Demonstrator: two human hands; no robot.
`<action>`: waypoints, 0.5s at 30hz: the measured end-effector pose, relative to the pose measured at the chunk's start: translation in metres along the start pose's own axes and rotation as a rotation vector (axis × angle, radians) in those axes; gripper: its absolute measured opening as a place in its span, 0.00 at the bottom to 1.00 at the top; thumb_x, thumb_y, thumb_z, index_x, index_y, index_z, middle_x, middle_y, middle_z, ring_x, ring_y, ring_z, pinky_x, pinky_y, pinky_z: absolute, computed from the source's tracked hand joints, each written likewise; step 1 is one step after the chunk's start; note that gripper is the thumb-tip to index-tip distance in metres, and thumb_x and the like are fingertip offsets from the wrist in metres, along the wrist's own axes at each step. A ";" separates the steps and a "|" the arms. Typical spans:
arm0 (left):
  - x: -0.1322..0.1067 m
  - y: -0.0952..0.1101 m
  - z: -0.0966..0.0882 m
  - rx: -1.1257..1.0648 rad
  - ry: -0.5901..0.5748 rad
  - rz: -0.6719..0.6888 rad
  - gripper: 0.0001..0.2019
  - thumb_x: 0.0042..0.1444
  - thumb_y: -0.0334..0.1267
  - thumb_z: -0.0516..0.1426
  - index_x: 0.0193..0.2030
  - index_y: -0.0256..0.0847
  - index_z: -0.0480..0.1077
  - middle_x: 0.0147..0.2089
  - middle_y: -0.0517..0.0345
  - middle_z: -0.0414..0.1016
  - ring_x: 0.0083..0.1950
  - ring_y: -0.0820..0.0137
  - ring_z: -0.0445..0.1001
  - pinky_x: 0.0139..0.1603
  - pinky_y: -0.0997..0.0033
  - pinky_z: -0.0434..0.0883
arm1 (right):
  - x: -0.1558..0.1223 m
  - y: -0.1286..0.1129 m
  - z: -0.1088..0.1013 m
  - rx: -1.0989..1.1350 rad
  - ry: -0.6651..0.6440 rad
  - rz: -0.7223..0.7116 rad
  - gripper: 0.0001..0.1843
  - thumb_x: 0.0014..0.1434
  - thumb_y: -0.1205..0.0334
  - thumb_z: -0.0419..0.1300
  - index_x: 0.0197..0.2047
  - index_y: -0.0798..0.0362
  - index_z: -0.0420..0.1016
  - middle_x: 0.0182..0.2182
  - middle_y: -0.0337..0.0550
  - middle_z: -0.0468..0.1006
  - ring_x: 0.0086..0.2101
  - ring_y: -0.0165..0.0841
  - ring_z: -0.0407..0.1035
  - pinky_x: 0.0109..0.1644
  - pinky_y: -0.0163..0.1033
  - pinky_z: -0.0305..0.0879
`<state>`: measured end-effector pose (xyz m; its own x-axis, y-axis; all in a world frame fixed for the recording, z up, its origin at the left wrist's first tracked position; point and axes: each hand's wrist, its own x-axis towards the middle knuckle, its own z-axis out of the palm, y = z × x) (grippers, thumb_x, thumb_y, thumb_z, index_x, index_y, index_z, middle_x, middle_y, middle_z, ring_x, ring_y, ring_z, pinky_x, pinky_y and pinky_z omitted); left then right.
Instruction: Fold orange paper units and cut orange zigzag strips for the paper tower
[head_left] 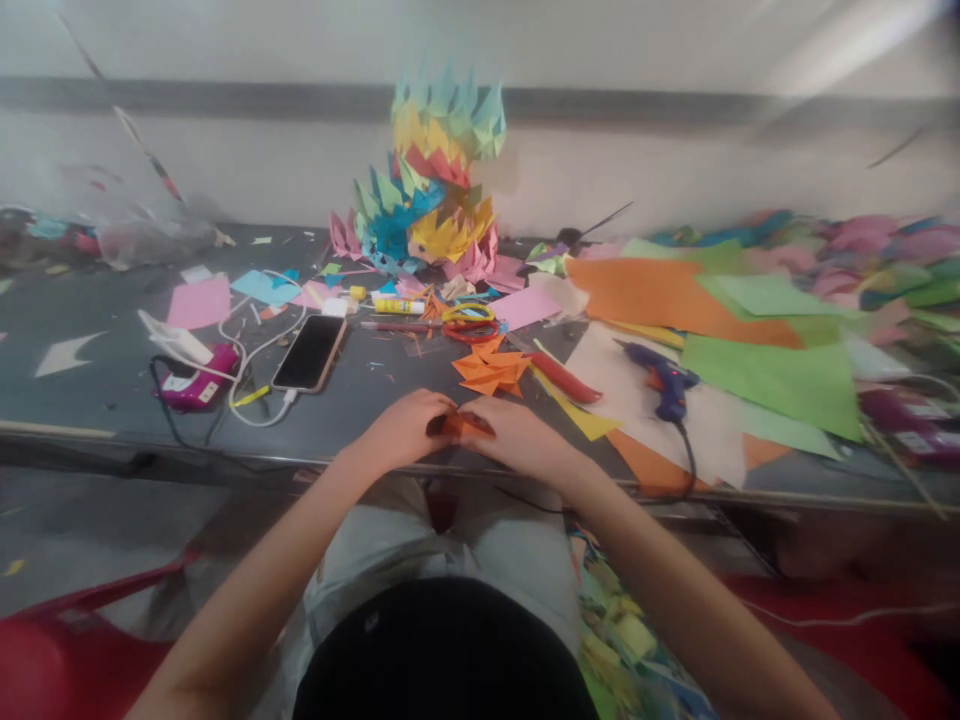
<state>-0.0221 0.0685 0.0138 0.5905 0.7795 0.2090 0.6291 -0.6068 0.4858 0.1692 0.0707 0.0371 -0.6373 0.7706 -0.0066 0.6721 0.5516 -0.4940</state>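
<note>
Near the table's front edge, my left hand (409, 428) and my right hand (517, 435) meet over a small piece of orange paper (459, 428). Fingers of both hands are closed on it, and much of the paper is hidden behind them. Just beyond lies a cluster of folded orange paper pieces (491, 368) with pointed tips. A red-handled knife (566, 377) rests to its right. Scissors with yellow handles (469, 314) and a yellow glue stick (399, 306) lie farther back.
A charging phone (310, 353) and a magenta power strip (199, 378) with cables lie left. A blue glue gun (664, 380) sits on paper sheets at right, near green sheets (772, 385). A tall folded-paper construction (435, 190) stands by the wall.
</note>
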 end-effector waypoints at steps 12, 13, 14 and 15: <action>0.001 0.006 -0.011 0.031 -0.080 0.044 0.09 0.53 0.41 0.58 0.37 0.40 0.73 0.43 0.54 0.75 0.46 0.65 0.70 0.48 0.66 0.67 | -0.003 -0.002 -0.008 0.003 -0.063 -0.052 0.15 0.54 0.59 0.60 0.44 0.53 0.72 0.42 0.47 0.74 0.42 0.37 0.67 0.45 0.39 0.62; 0.000 0.006 -0.010 0.016 -0.072 0.036 0.08 0.55 0.40 0.57 0.36 0.40 0.73 0.42 0.55 0.75 0.46 0.66 0.70 0.48 0.66 0.67 | -0.003 -0.002 -0.007 0.004 -0.051 -0.052 0.12 0.55 0.60 0.58 0.43 0.53 0.72 0.41 0.47 0.74 0.41 0.36 0.68 0.44 0.39 0.62; 0.000 0.006 -0.008 -0.008 -0.050 0.012 0.08 0.56 0.40 0.55 0.37 0.41 0.73 0.41 0.55 0.75 0.45 0.67 0.71 0.48 0.67 0.67 | -0.004 -0.002 -0.007 0.010 -0.026 -0.048 0.10 0.56 0.62 0.57 0.41 0.53 0.73 0.40 0.47 0.75 0.39 0.35 0.69 0.43 0.38 0.62; -0.001 0.007 -0.006 -0.041 -0.010 -0.034 0.08 0.56 0.40 0.55 0.38 0.41 0.73 0.42 0.55 0.75 0.45 0.67 0.71 0.47 0.67 0.67 | -0.004 -0.002 -0.005 0.019 0.012 -0.038 0.08 0.57 0.64 0.55 0.39 0.54 0.73 0.38 0.46 0.76 0.38 0.34 0.69 0.41 0.38 0.62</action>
<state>-0.0214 0.0651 0.0221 0.5744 0.7977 0.1836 0.6278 -0.5732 0.5266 0.1727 0.0683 0.0427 -0.6575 0.7531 0.0232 0.6402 0.5746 -0.5099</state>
